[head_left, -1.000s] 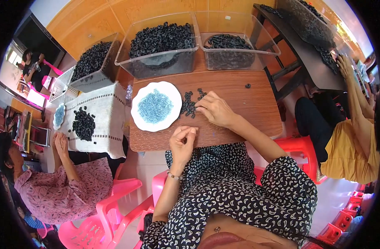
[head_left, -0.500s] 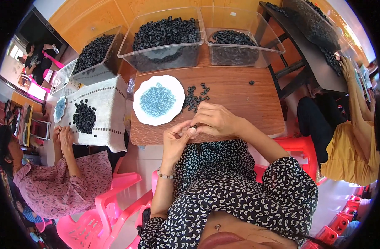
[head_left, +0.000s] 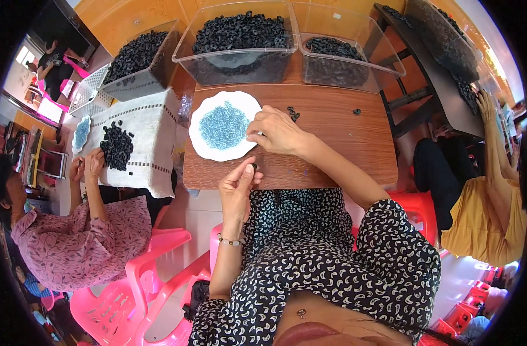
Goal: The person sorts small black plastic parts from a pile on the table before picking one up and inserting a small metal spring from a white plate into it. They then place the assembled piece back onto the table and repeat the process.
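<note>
My left hand [head_left: 238, 187] is at the near edge of the brown table [head_left: 332, 155], its thumb and fingers pinched on a small black ring-shaped piece [head_left: 254, 166]. Above and to the right, my right hand [head_left: 279, 132] reaches over the right rim of a white scalloped plate [head_left: 217, 155]. Its fingers are drawn together at the rim, and I cannot make out what is between them. Tiny pale blue beads or granules [head_left: 223, 126] are spread across the plate. Several small black pieces [head_left: 293, 113] lie just beyond my right hand, which hides part of the pile.
Clear plastic bins [head_left: 234, 60] full of black pieces stand along the back. A single black piece [head_left: 357, 111] lies at the far right of the table. At left, a co-worker [head_left: 85, 242] handles pieces at a cloth-covered table [head_left: 154, 132]. Another person in yellow [head_left: 485, 222] sits at right.
My right hand has left my left hand and moved up and left to the plate's rim. My left hand keeps the black piece, now apart from the right. The whole view has shifted slightly.
</note>
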